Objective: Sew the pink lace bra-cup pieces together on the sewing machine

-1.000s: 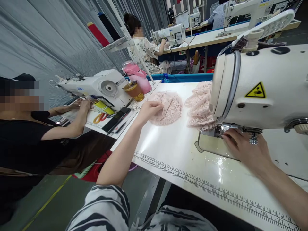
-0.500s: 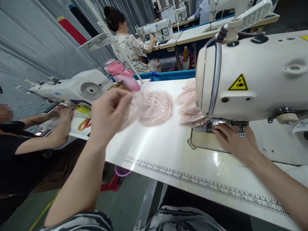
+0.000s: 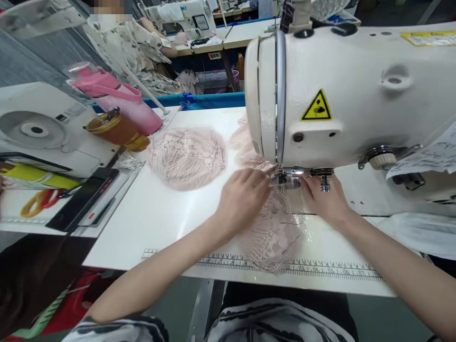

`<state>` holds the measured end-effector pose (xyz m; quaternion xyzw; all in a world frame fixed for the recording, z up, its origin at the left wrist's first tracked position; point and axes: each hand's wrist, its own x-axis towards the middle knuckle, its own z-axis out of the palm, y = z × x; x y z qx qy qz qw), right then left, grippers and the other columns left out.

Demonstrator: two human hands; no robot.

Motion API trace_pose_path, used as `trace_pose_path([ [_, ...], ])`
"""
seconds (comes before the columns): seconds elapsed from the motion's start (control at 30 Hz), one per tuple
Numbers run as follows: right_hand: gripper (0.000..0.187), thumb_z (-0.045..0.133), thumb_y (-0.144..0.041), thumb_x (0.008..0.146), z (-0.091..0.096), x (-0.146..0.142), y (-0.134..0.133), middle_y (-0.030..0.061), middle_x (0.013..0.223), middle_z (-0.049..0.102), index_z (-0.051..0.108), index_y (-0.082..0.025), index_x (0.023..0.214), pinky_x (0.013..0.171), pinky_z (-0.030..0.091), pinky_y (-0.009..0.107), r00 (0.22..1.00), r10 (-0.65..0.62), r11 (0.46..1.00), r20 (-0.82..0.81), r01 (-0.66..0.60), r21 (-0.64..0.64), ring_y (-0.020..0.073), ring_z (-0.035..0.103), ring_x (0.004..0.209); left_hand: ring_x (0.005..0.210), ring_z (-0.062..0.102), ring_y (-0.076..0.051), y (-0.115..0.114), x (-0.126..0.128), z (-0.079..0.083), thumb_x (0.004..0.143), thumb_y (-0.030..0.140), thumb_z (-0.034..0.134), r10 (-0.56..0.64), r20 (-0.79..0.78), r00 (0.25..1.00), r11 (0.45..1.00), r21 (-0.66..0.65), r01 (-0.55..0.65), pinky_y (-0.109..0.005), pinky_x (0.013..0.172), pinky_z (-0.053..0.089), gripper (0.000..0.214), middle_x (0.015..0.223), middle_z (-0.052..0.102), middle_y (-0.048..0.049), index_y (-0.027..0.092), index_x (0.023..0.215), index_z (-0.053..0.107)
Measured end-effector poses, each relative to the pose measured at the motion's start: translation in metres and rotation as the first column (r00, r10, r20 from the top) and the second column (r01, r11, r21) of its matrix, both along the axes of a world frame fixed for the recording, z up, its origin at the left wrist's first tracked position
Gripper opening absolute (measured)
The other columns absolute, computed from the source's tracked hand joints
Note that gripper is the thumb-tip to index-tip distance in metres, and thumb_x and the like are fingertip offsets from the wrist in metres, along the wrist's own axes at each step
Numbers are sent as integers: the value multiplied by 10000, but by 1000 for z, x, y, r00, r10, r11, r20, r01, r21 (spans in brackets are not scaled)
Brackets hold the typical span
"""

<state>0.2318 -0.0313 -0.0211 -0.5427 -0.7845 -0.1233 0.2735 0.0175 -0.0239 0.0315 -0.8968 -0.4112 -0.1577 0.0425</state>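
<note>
Two bare hands meet under the head of a white sewing machine (image 3: 356,95). My left hand (image 3: 244,197), fingers curled, pinches the edge of a pale pink lace piece (image 3: 272,232). The piece lies flat on the bench (image 3: 153,213), its far end at the presser foot (image 3: 287,178) and its near end over the printed ruler strip (image 3: 331,271). My right hand (image 3: 322,202) rests at the foot with its fingertips tucked from sight, so I cannot tell whether it grips.

I judge the lace feather-light, limp and openwork (easy to snag or stretch), best held by its edges.

Glossy and white, the bench looks slippery. From the left it carries a pink bottle (image 3: 117,97), an amber cup (image 3: 114,130) and a round lace pile (image 3: 187,156). Behind, a person in a floral top (image 3: 131,42) sits at another machine.
</note>
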Motion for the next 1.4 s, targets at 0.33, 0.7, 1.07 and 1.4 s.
trace_pose_path([
  [0.33,305,488,-89,885,5,-4,-5,-15,929,746,718,-269,975,834,404,326,984,161,981,70,-168,93,146,634,790,1304,498,-280,-16,13,-29,998,321,427,-198,-96,975,980,18,201,-404,1058,476,438,1353,554,-187,33,1310,534],
  [0.7,304,506,-124,888,3,-5,-8,1,935,735,688,-284,1072,858,389,338,991,63,998,119,-65,9,152,628,815,1270,518,-334,-3,4,-29,972,421,467,-169,6,986,983,-76,169,-495,993,506,480,1329,562,-200,118,1338,533],
  [1.07,305,495,-132,894,0,-8,-10,26,937,721,683,-269,1090,862,408,377,991,42,999,125,-42,-2,180,626,813,1244,529,-345,1,4,-29,968,439,467,-172,-27,985,984,-53,170,-478,939,535,498,1290,585,-198,122,1345,539],
  [1.4,318,502,-101,867,3,-9,-10,10,983,731,669,-252,1092,837,403,372,984,30,1000,176,-30,-4,168,602,714,1251,524,-338,2,3,-27,970,431,465,-181,-3,983,981,-77,181,-488,940,534,479,1304,578,-192,137,1341,540],
])
